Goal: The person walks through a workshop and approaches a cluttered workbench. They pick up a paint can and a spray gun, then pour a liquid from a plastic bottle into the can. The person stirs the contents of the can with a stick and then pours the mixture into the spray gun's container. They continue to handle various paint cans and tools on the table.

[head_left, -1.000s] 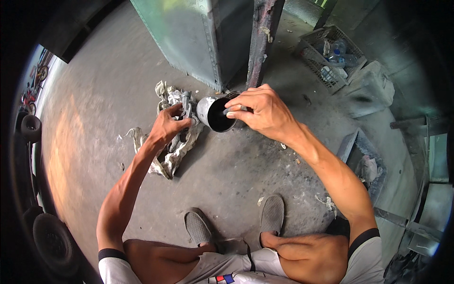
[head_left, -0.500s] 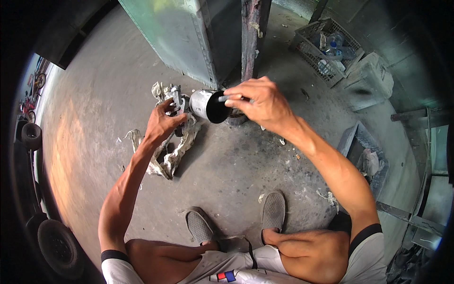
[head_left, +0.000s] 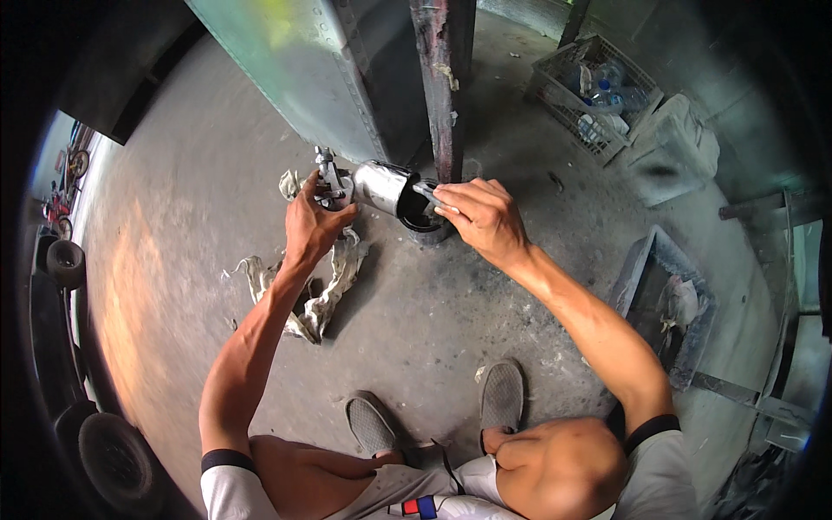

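A spray gun [head_left: 334,184] with a metal cup [head_left: 390,191] is held above the concrete floor [head_left: 173,225], just in front of a dark rusty post [head_left: 444,87] and a green metal panel [head_left: 286,69]. The gun body is gripped by the left hand [head_left: 312,227], its fingers wrapped around it. The cup lies on its side, its dark open mouth turned toward the right hand [head_left: 485,218], whose fingers are pressed together at the rim, pinching a small pale object that cannot be made out clearly. A crumpled rag [head_left: 325,290] lies on the floor beneath the left wrist. Two grey shoes [head_left: 501,394] are seen near the lower edge, and a wire crate [head_left: 589,95] of plastic bottles stands well apart at the upper right.
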Motion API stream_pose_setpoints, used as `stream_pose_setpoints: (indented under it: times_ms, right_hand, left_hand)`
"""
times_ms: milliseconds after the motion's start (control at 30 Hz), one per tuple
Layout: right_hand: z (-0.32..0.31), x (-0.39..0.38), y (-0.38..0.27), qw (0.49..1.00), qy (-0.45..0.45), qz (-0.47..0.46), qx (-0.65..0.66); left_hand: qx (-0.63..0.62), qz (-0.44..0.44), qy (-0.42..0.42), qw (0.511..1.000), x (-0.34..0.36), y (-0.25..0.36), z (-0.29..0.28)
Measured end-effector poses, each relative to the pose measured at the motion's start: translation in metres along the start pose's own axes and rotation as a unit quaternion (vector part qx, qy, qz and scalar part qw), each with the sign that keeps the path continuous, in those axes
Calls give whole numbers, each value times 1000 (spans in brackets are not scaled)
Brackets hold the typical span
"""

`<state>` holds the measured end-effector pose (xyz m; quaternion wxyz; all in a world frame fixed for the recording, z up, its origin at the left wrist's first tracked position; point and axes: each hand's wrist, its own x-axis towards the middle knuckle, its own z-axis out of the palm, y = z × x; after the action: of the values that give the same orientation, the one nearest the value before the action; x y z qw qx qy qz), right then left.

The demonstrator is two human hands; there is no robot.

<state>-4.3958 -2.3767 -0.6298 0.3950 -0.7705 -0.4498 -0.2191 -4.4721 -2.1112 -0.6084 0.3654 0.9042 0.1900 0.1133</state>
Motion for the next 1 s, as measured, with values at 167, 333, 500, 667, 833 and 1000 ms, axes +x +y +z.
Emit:
stream_pose_setpoints:
  times_ms: [167, 333, 500, 667, 833, 1000]
  right_hand:
    - [18, -18, 9, 999, 33, 18, -38]
    - [25, -28, 16, 997, 34, 26, -57]
    - [27, -33, 20, 996, 37, 17, -79]
    - [27, -22, 23, 994, 69, -4, -83]
    - [22, -14, 24, 997, 62, -4, -54]
    - [7, -10, 26, 1000, 23, -2, -6]
  left_hand:
    - [35, 35, 34, 998, 5, -4, 7]
    - [60, 73, 50, 994, 5, -5, 10]
    - [75, 115, 68, 988, 3, 1, 7]
    - [75, 132, 57, 987, -1, 12, 2]
    - [81, 153, 68, 982, -3, 20, -3]
    - [95, 181, 61, 977, -4, 24, -6]
